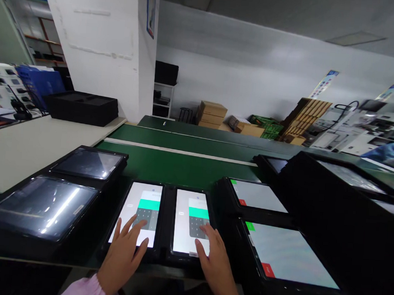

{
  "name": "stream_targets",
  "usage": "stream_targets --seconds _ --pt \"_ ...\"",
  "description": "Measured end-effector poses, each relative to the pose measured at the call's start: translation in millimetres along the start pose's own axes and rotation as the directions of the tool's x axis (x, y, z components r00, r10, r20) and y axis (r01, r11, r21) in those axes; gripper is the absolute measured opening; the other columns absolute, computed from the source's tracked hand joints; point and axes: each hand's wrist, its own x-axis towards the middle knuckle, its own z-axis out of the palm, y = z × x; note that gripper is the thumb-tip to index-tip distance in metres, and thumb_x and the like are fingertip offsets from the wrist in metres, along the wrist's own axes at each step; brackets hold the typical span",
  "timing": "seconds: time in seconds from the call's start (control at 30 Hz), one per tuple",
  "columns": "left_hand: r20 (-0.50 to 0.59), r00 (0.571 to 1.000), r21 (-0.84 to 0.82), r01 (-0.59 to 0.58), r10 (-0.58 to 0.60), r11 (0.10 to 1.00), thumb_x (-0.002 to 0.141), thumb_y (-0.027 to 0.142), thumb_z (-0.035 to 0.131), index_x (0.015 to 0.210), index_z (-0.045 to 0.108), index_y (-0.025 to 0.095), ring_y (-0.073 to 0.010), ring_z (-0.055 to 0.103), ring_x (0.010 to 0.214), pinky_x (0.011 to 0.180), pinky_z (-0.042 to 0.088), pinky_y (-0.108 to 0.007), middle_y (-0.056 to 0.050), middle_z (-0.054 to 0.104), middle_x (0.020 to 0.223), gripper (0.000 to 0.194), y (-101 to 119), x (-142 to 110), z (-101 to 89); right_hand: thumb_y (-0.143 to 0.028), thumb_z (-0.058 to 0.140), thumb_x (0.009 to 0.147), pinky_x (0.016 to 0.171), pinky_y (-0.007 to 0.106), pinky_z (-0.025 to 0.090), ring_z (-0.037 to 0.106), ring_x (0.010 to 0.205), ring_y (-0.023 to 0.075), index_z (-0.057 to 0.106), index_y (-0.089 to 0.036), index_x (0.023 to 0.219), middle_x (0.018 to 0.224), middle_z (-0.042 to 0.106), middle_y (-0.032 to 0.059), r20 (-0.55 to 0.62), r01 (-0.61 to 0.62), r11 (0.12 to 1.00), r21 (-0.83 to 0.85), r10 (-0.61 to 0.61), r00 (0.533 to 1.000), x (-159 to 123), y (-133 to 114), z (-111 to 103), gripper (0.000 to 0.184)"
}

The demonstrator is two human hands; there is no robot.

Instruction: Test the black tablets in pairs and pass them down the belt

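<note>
Two lit tablets lie side by side in front of me, each showing a grey keypad under a green band. Over the left tablet (pixel 133 197) my left hand (pixel 122 253) has its fingers spread, the index finger at the keypad. My right hand (pixel 215 260) is over the right tablet (pixel 179 237), fingers apart, index finger at its keypad. Neither hand grips anything. Whether the fingertips touch the glass or hover just above it, I cannot tell. Pink cuffs show at both wrists.
Dark-screened tablets (pixel 42 206) lie in a black tray at the left. At the right, tablets (pixel 291 255) with white screens and green and red corner marks rest in black trays. Beside them rises a tall black tray stack (pixel 341 222). A black foam block (pixel 82 106) stands farther left.
</note>
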Motion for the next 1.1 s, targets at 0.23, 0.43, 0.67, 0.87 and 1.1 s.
stream_targets --seconds 0.23,0.43,0.67,0.87,1.1 --pt "-0.003 1.000 0.071 -0.022 0.022 0.997 0.094 0.028 0.043 0.134 0.051 0.022 -0.0261 0.038 0.141 0.121 0.011 -0.058 -0.009 0.062 0.132 0.041 3 1 -3.3 -0.043 0.048 0.097 0.115 0.059 0.028 0.050 0.129 0.0292 0.048 -0.019 0.134 0.134 0.058 0.0131 0.024 0.035 0.999 -0.011 -0.034 0.999 -3 4 4 0.044" --pt "0.004 1.000 -0.037 0.004 -0.004 0.999 0.094 0.028 0.043 0.130 0.055 0.025 -0.0258 0.042 0.138 0.121 0.005 -0.057 -0.006 0.065 0.128 0.038 -6 -2 -7.0 -0.048 0.051 0.094 0.118 0.058 0.021 0.051 0.128 0.0293 0.052 -0.021 0.131 0.131 0.061 0.0099 0.041 -0.019 0.998 0.054 0.017 0.999 -4 6 -2 0.046" --pt "-0.075 0.865 -0.669 0.325 -0.496 0.668 0.088 0.049 0.051 0.129 0.059 0.020 -0.0272 0.045 0.135 0.116 0.029 -0.045 -0.010 0.056 0.140 0.051 -77 16 -20.9 -0.061 0.049 0.089 0.111 0.046 0.037 0.051 0.127 0.0276 0.060 -0.019 0.125 0.133 0.059 0.0098 -0.049 -0.358 0.726 0.587 0.473 0.880 18 36 -11 0.056" --pt "0.064 0.830 -0.754 0.404 -0.555 0.518 0.085 0.058 0.045 0.131 0.058 0.010 -0.0305 0.057 0.124 0.108 0.042 -0.045 -0.017 0.063 0.131 0.067 -105 18 4.8 -0.062 0.054 0.082 0.110 0.045 0.038 0.054 0.125 0.0276 0.067 -0.013 0.117 0.129 0.063 0.0106 -0.020 -0.339 0.516 0.786 0.569 0.822 16 67 -1 0.062" --pt "0.009 0.828 -0.696 0.407 -0.560 0.592 0.088 0.038 0.048 0.127 0.062 0.011 -0.0269 0.048 0.133 0.117 0.029 -0.038 -0.009 0.058 0.140 0.050 -97 20 8.8 -0.053 0.058 0.083 0.111 0.043 0.036 0.056 0.122 0.0245 0.070 -0.014 0.112 0.124 0.066 0.0089 -0.090 -0.277 0.546 0.791 0.550 0.830 13 77 2 0.050"
